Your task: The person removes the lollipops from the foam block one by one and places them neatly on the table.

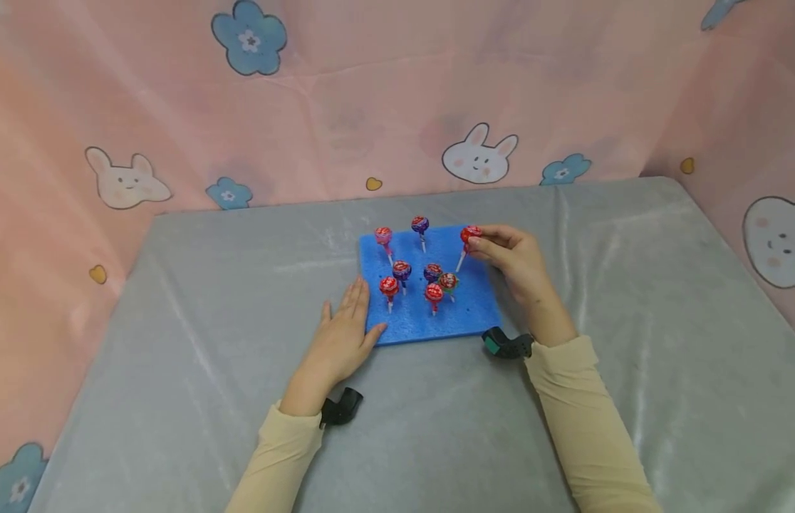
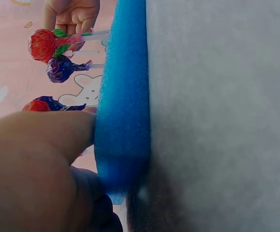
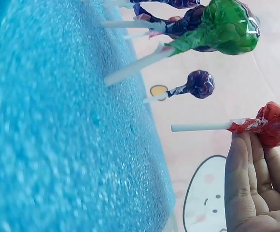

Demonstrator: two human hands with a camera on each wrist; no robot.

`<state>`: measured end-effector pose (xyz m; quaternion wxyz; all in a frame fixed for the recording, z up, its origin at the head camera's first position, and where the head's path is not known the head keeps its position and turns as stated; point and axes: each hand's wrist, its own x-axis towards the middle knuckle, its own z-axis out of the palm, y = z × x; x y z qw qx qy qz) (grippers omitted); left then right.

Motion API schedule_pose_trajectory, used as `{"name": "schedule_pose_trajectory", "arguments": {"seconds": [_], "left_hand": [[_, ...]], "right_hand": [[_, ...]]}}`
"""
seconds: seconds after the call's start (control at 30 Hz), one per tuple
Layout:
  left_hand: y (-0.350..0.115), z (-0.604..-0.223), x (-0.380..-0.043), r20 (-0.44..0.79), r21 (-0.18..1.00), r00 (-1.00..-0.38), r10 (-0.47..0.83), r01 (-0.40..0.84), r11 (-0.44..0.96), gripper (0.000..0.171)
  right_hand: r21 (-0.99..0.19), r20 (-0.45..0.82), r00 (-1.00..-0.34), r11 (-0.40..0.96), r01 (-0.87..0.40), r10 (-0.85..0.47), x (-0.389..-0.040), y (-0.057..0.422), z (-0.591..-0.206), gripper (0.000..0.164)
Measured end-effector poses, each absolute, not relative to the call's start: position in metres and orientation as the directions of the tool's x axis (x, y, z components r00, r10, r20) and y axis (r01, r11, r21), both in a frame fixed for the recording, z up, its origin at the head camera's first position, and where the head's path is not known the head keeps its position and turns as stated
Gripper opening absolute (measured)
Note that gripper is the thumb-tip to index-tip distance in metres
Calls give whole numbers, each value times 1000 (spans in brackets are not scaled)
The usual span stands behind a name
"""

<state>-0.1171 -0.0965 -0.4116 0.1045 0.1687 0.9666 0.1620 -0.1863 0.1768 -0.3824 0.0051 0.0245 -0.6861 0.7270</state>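
Observation:
My right hand (image 1: 521, 265) pinches a red lollipop (image 1: 469, 234) by its wrapped head, over the back right part of a blue foam board (image 1: 423, 324). In the right wrist view the white stick (image 3: 200, 127) points toward the foam, its bare end showing clear of it. My left hand (image 1: 340, 340) rests along the board's left edge, fingers straight, thumb at the front left corner. Several other lollipops stand with their sticks in the foam: a pink one (image 1: 383, 236) and a purple one (image 1: 419, 224) at the back, a green-wrapped one (image 3: 231, 29) and red ones (image 1: 389, 286) nearer the front.
The board lies on a table with a grey cover (image 1: 211, 320). Behind it hangs a pink curtain (image 1: 372, 107) printed with rabbits and flowers. Each wrist wears a black camera, the right one (image 1: 508, 345) close to the board's front right corner.

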Motion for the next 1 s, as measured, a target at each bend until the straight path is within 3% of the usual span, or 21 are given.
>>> {"name": "schedule_pose_trajectory", "arguments": {"seconds": [0.1,0.3,0.67,1.0], "left_hand": [[-97,-411,-117,-146,351,-924,353,285,892,72],[-98,-411,-116,-149,349,-922,357,289,892,72],[-96,-411,-117,-148,355,-919,366,296,887,72],[-96,-414,-117,-143,356,-922,359,290,888,72]], "right_hand": [[-999,30,-999,-34,-29,-24,-187,178,-382,18],[-998,28,-1000,-53,-27,-9,-185,187,-384,7],[-994,31,-1000,-106,-31,-4,-179,211,-386,10],[-976,20,-999,-217,-27,35,-175,229,-384,11]]}}
